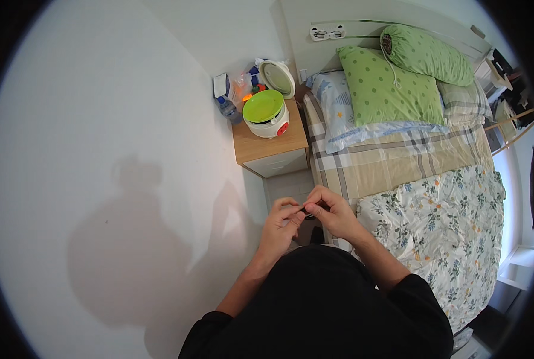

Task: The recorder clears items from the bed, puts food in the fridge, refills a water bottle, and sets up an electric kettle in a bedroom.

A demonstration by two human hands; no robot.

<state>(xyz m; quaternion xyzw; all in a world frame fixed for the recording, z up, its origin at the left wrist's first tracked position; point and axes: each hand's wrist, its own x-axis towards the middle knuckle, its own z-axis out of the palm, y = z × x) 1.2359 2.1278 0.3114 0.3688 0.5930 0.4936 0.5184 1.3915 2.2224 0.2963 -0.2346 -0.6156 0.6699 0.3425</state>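
Close together in front of my body, both hands pinch a small dark object [303,209], too small and partly covered to name. My left hand [283,222] grips its left end between thumb and fingers. On the other side, my right hand [332,213] pinches it with thumb and forefinger. Beyond the hands, a white rice cooker [267,129] with a red control panel stands on a wooden-topped nightstand [267,150]. A green plate [263,106] lies over its opening, and its lid [277,79] is raised behind.
A water bottle [229,110] and a box [221,85] stand by the wall. To the right is a bed with a plaid sheet [374,166], green dotted pillow [390,87], green bolster [433,56] and floral quilt [442,242]. Glasses [328,34] rest in a holder on the headboard.
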